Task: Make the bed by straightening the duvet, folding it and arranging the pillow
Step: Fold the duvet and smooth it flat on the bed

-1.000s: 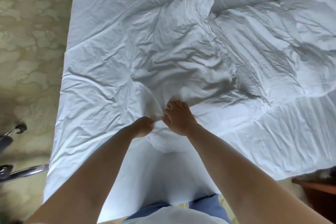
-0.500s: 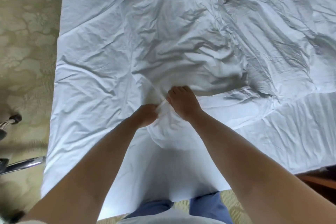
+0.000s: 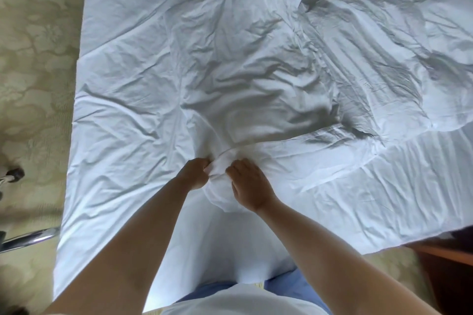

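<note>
A crumpled white duvet (image 3: 256,64) lies bunched across the middle and right of the bed (image 3: 122,100), which is covered by a wrinkled white sheet. My left hand (image 3: 195,174) grips a bunched corner of the duvet near the bed's front edge. My right hand (image 3: 249,184) lies beside it, fingers curled into the same fold of white cloth. The two hands are almost touching. No pillow can be told apart from the white bedding.
Patterned beige carpet (image 3: 35,59) runs along the left side of the bed. A chrome chair leg (image 3: 28,239) and a castor (image 3: 15,174) stand at the left edge. Brown wooden furniture (image 3: 450,263) sits at the lower right corner.
Both hands have drawn the duvet corner a little closer to me and bunched it more. The view has shifted forward, so the head of the bed is out of frame.
</note>
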Demonstrator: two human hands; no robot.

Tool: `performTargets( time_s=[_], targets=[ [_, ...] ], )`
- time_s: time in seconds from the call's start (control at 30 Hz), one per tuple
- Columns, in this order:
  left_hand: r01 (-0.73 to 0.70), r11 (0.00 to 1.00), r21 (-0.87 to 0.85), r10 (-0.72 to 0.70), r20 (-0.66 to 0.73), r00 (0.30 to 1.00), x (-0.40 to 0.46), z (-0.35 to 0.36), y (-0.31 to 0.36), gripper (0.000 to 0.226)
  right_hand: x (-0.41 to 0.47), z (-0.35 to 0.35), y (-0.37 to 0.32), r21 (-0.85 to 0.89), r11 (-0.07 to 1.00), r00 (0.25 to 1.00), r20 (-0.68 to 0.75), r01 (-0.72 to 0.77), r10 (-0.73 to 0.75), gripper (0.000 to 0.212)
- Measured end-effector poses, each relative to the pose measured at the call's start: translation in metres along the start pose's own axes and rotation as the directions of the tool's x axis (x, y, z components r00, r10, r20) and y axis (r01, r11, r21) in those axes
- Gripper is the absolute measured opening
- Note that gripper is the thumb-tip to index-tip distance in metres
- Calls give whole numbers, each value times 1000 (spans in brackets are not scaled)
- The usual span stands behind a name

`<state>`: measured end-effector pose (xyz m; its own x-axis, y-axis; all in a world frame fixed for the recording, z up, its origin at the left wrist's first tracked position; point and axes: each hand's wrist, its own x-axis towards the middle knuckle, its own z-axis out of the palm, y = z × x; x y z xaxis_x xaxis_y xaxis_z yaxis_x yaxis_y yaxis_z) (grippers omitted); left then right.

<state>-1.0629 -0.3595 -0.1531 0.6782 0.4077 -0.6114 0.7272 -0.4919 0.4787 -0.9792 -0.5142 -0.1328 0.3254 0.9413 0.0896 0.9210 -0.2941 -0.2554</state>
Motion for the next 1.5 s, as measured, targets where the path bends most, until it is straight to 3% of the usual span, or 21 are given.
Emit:
performTargets(
  time_s=[0.03,0.1,0.2,0.27,0.33,0.4,0.5,0.6,0.73,0.87,1.0,1.1,1.17,1.23,1.37,1.5],
  targets=[
    [-8,1000,6,8,5,1000,-1,0,0,22,-2,-6,0,41,999,989,148,-21,14,12],
    [-14,1000,12,14,12,1000,-4,-1,-1,22,-7,-18,-1,101,979,895,430,-180,120,14],
    [-5,1000,24,4,24,1000,-10,0,-1,22,-12,-23,-4,57,860,777,464,-506,426,35],
    [3,1000,24,-4,33,999,-14,4,-1,25,-15,-19,-5,46,630,560,512,-775,652,57],
    [13,1000,12,-14,50,999,-16,7,-2,31,-17,-12,-4,125,272,290,616,-954,733,81],
    [16,1000,13,-17,68,998,-17,9,-3,39,-16,-3,-6,271,-6,191,693,-963,695,99],
    [24,999,38,-28,91,995,-18,13,-6,49,-13,12,-16,467,-392,120,750,-793,650,125],
    [42,997,68,-49,117,992,-19,20,-13,58,-4,24,-23,583,-592,85,749,-557,657,125],
    [28,996,85,-33,58,998,-19,24,-19,42,7,21,-23,627,-560,109,713,-541,693,115],
    [12,991,136,-9,-21,1000,-21,13,-5,19,15,-5,-18,713,-501,163,640,-491,751,69],
    [50,942,332,28,-228,973,-23,-14,20,28,32,-39,-13,763,-396,219,560,-511,799,58],
    [55,924,377,93,-364,927,-15,-42,36,22,41,-61,-13,800,-362,305,538,-480,786,34],
    [83,888,452,123,-407,905,-10,-52,47,16,41,-67,-12,805,-345,340,536,-483,773,30],
    [122,873,472,85,-393,916,-9,-46,55,17,36,-67,-10,771,-310,341,551,-556,761,33],
    [157,947,282,-86,-249,965,-4,-20,38,22,10,-43,1,578,-239,289,672,-781,682,62],
    [165,970,180,-131,-187,974,-6,-17,28,23,-4,-35,-4,401,-219,214,790,-890,575,44]
  ],
)
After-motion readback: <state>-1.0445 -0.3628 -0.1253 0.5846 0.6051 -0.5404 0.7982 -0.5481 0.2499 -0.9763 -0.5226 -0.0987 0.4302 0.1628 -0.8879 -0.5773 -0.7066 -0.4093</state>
